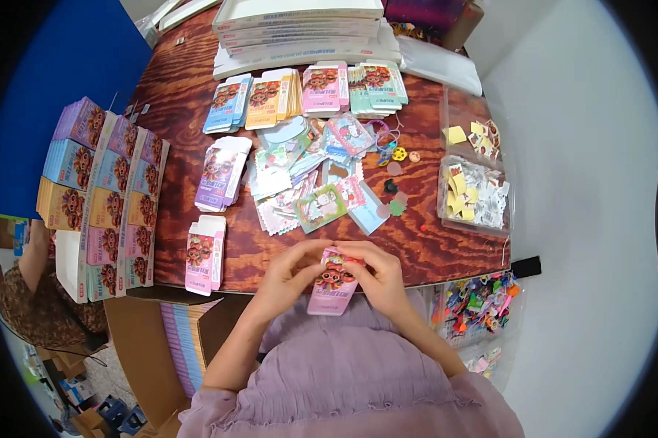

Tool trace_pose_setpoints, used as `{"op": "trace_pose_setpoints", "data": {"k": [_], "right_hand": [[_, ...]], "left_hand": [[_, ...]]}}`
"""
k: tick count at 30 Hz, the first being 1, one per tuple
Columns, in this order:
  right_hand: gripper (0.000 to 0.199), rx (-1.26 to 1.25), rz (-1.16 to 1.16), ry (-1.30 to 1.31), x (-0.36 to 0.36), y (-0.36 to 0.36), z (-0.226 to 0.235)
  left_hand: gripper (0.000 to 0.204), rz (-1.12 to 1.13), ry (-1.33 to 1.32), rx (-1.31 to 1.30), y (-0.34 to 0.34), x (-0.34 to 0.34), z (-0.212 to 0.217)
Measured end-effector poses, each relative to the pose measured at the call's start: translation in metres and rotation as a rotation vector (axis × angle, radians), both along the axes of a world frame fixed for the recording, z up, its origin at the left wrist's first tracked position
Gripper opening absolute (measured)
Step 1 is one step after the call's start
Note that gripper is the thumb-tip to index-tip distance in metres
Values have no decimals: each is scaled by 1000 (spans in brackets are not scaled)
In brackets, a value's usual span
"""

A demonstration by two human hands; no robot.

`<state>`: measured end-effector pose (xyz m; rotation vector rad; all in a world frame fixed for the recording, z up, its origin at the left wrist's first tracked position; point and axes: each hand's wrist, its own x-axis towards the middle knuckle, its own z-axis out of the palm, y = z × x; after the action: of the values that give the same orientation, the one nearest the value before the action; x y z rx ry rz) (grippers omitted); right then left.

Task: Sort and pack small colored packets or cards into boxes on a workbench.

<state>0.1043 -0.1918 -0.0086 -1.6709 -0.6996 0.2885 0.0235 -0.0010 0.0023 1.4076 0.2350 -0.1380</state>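
Note:
A small pink cardboard box [330,298] is held at the table's front edge, its printed face turned up. My left hand [291,271] is closed on its upper left side, and my right hand [380,274] pinches the upper right side. The fingers cover the top end, so whether its flap is closed is hidden. Just beyond my hands lies a loose heap of printed cards and small packets [321,208]. To the left of my left hand rests a flat pink box [205,254], with a stack of purple boxes [223,171] behind it.
Flat blue, orange, pink and green box stacks [274,98] line the back, before white trays [299,55]. Filled display trays [110,204] stand left. Clear bins [478,193] hold stickers at right; trinkets [482,303] sit lower. An open carton [146,350] is below; another person's arm [35,255] shows far left.

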Motion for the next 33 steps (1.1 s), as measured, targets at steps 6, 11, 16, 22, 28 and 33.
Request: {"op": "trace_pose_setpoints", "data": {"k": [6, 11, 16, 22, 28, 33], "right_hand": [[21, 409, -222, 1011, 10, 34, -14], [18, 176, 48, 769, 18, 49, -19], [33, -472, -94, -356, 57, 54, -13], [54, -540, 160, -790, 83, 64, -18], [23, -483, 6, -821, 96, 55, -5], [24, -107, -108, 316, 93, 12, 24]], "left_hand": [[100, 66, -216, 199, -2, 3, -30], [88, 283, -306, 367, -16, 3, -30], [74, 430, -87, 225, -2, 6, -15], [75, 263, -138, 766, 17, -5, -8], [71, 287, -61, 683, 20, -13, -4], [72, 183, -77, 945, 9, -10, 4]]}}
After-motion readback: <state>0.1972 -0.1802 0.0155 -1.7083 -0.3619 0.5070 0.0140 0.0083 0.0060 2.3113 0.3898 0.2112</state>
